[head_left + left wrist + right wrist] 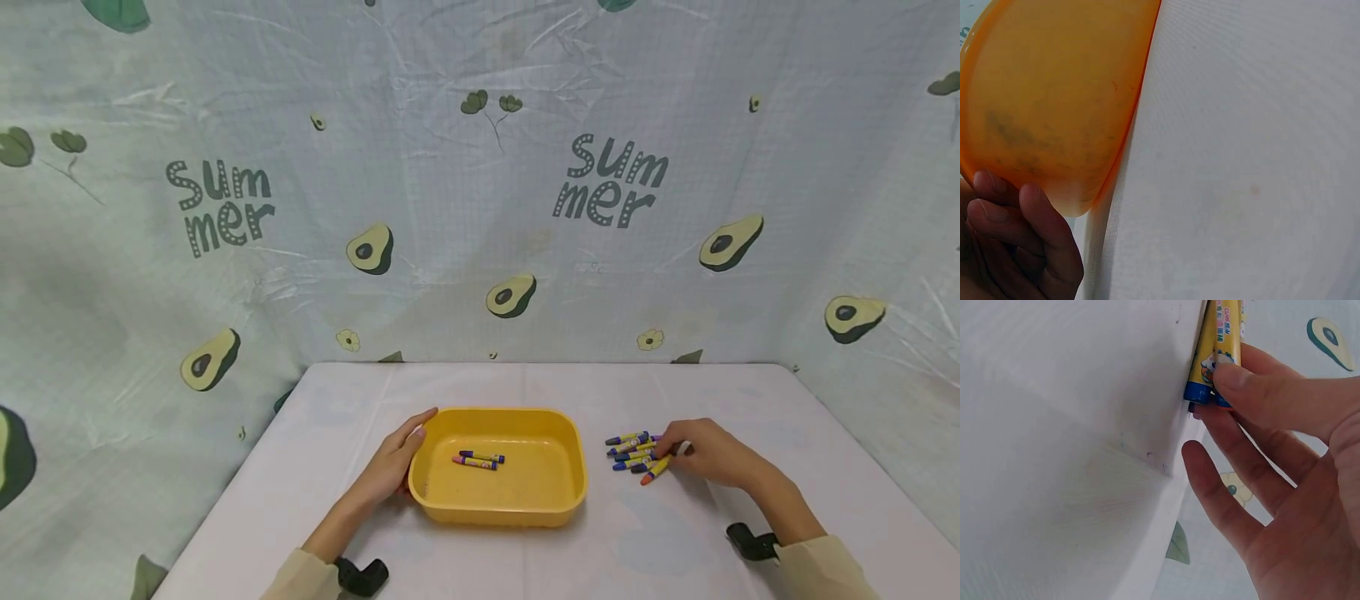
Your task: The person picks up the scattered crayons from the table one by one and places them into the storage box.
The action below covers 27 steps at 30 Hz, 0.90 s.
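Left fingers (pixel 418 421) hold a yellow tray (pixel 495 516) containing two crayons (pixel 475 463); right fingers (pixel 667 442) touch a crayon pile (pixel 636 456).

"SUMMER", split "sum / mer", printed twice on the backdrop (pixel 442 192): once left, once right. Gripped crayon (pixel 1229 328): label has Chinese characters plus small lettering, too small to read reliably.

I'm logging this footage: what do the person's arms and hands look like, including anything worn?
The left hand and right hand are ungloved. The left sleeve and right sleeve are plain pale beige. A small, bent black device shows by each sleeve's end; no cables are visible.
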{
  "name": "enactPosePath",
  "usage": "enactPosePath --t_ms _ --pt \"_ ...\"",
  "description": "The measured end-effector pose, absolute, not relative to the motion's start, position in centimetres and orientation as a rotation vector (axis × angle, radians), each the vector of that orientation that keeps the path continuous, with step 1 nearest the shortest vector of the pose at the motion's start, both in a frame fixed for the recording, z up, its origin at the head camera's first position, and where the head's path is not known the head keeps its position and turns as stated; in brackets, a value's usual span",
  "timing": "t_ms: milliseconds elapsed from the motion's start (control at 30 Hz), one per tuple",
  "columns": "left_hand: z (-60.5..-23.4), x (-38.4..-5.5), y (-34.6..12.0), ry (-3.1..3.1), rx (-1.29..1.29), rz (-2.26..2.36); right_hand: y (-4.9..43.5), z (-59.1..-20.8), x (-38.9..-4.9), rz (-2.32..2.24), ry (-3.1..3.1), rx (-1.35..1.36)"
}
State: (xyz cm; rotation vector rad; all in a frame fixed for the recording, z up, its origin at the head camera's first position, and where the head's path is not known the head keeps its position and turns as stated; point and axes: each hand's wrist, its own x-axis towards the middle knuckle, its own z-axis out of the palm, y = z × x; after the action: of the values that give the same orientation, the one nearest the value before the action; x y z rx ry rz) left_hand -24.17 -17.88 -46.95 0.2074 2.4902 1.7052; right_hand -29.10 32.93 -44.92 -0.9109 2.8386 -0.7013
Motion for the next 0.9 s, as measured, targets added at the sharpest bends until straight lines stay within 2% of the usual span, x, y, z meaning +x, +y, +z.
enactPosePath --t_ms 567,900 --pt "-47.1 -24.3 -17.6 2.493 0.187 1.714 32.6 -44.7 -29.0 -0.843 2.908 -0.924" --pt "-46.9 -24.5 -17.6 2.483 0.198 1.739 30.0 -43.4 -29.0 -0.860 3.010 -0.869"
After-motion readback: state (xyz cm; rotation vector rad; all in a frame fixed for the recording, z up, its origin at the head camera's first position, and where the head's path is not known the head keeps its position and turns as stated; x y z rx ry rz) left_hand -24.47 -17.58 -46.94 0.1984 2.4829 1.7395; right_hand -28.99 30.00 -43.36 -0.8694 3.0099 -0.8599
